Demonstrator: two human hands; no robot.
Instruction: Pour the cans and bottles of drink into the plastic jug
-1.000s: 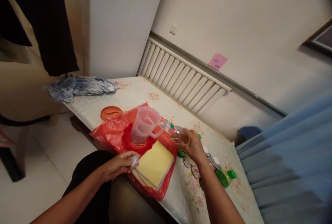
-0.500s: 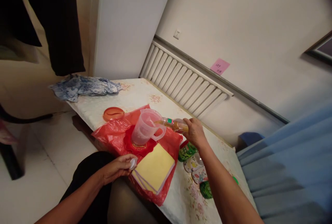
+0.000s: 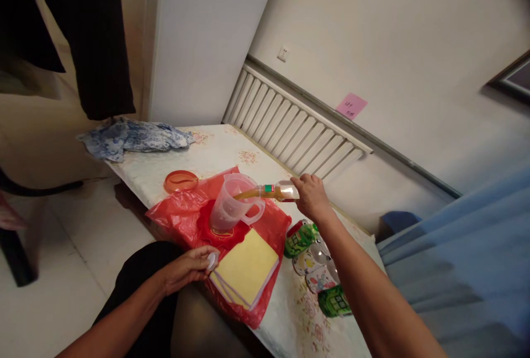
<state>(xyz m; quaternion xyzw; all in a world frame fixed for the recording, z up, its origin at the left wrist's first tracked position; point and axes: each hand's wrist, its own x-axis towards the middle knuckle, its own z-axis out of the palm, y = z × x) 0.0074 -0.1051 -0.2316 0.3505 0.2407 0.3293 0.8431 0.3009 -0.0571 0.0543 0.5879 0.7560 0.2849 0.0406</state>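
The right hand (image 3: 311, 196) is closing around the bottle (image 3: 278, 191), which is lying nearly level with its neck at the rim of the jug (image 3: 232, 204), and a brown liquid is running inside. The left hand (image 3: 191, 268) is pinching a white cap (image 3: 212, 261) beside the yellow pad (image 3: 248, 268), while the jug is standing upright over the red bag (image 3: 176, 216).

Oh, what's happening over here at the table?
The right hand is tipping a bottle so that its brownish liquid runs into a clear pitcher. The left hand holds a small white cap. The pitcher stands on a red plastic bag, beside yellow cloths or pads, with several cans and bottles nearby.
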